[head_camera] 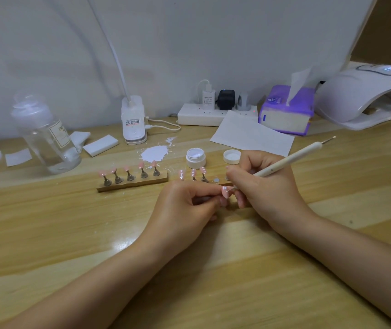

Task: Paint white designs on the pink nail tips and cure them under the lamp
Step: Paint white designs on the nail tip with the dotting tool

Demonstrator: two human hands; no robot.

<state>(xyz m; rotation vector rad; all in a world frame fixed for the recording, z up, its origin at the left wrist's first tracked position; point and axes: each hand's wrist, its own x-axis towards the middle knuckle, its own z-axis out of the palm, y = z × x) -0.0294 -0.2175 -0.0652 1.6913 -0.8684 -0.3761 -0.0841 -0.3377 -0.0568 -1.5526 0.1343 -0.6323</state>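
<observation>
Pinching a pink tip (225,192) just in front of the wooden rack (132,182), the left hand (185,207) steadies it while the right hand (261,184) grips a dotting pen (284,161). Behind the rack, an open jar (196,157) holds white gel; its lid (232,156) lies beside it. The lamp (365,96) sits far right.

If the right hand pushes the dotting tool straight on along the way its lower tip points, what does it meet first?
The right hand aims the dotting tool down and to the left; its tip is already at the pink nail tip pinched by the left hand. Beyond it, probably the left fingers, though depth is unclear.
</observation>
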